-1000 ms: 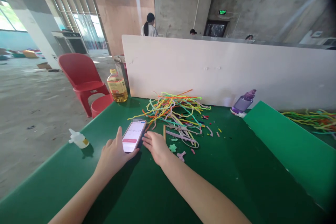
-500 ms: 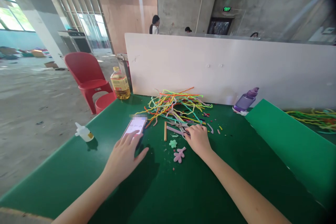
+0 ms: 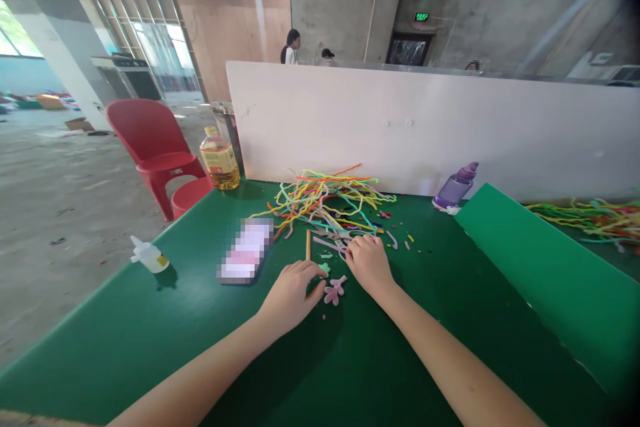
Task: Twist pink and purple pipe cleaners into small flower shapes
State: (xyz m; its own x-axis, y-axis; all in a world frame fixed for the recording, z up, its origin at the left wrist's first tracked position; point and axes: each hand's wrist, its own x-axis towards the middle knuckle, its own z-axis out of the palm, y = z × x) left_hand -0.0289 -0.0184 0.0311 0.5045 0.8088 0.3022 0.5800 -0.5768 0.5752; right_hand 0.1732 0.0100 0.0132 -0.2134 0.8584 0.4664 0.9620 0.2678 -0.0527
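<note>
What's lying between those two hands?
The head view shows a pink branched piece and, by the left hand's fingertip side, a small green flower.

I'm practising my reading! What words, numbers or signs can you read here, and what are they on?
"EXIT": green sign; characters above it are too small.
Big bottle: label too blurred.
Phone: screen blurred out.
Small white bottle: yellow label too small.
Red chair: pale label too small.

Red chair (image 3: 145, 130) on grey floor (image 3: 55, 200), bare concrete wall (image 3: 333, 0), bright window (image 3: 17, 32) at left.
</note>
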